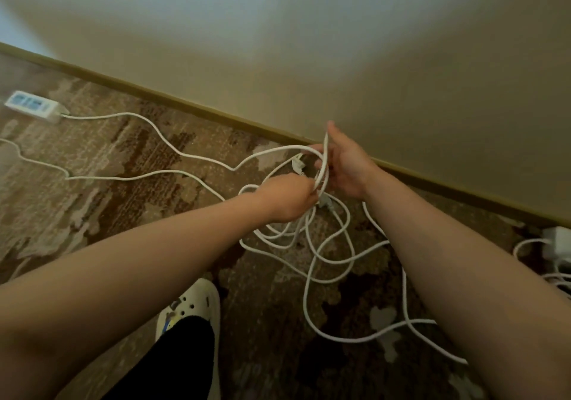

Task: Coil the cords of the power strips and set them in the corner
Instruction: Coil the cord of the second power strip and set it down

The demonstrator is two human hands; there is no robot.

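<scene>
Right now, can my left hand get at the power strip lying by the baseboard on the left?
Probably not without stepping over: the left hand grips the white cord mid-floor, and the power strip lies well off across bare carpet. Nothing blocks it.

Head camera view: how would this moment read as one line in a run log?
stage: coiling | left hand: pinches white cord | right hand: holds cord loops | power strip: on carpet by wall, cord uncoiled
</scene>
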